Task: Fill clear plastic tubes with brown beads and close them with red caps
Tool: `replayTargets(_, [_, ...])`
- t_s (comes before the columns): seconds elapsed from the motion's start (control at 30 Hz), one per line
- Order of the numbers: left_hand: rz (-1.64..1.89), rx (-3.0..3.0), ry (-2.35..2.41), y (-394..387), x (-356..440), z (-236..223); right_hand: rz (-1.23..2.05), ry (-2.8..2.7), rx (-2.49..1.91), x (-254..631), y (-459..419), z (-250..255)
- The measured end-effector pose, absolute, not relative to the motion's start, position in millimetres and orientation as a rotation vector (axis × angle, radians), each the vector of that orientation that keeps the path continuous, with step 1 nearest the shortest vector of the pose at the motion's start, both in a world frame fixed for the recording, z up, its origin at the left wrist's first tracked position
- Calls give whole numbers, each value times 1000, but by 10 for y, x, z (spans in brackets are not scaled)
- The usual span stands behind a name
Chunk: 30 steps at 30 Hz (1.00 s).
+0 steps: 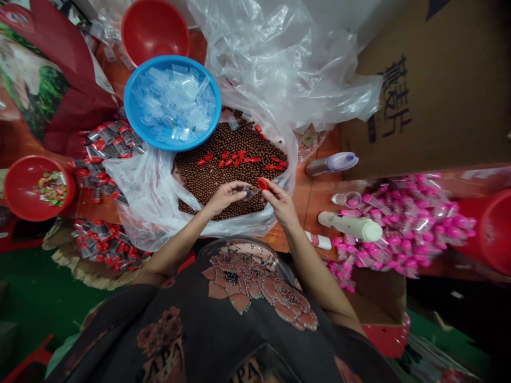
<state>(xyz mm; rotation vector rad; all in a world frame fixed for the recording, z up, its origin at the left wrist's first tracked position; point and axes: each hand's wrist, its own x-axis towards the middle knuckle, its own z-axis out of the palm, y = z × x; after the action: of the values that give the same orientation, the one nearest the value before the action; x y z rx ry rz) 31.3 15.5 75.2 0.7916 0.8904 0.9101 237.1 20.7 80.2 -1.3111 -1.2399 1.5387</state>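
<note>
My left hand (pixel 227 198) grips a small clear plastic container (pixel 251 192) with some brown balls showing inside. Close to its right, my right hand (pixel 281 203) pinches a red cap (pixel 262 183) between thumb and fingers. The cap and the container are near each other, with a small gap. Below both hands spreads a heap of small brown balls (pixel 215 183) on a clear plastic sheet (pixel 147 191). Several red plastic scoops (pixel 238 158) lie on the balls.
A blue basin (pixel 128 101) of clear containers stands behind, beside a red bowl (pixel 155 26). Filled red-capped containers (pixel 106 244) pile up at left, near a red bowl of wrapped pieces (pixel 16 186). Right are a flask (pixel 331 163), pink-capped containers (pixel 399 229) and a cardboard box (pixel 447 96).
</note>
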Motion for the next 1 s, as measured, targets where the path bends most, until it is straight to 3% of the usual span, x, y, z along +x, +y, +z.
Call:
replayTargets(0.47, [970,1054,1112,45,412,831,685,-1971,-1166,2375,46,973])
replayTargets(0.67, [979,870,1134,-34,504,856,798,-1900,-1274,2319,-37,943])
replayTargets(1.0, [929,743,1094,-51,684,889,1171,-1199,-1444,2201,-74,970])
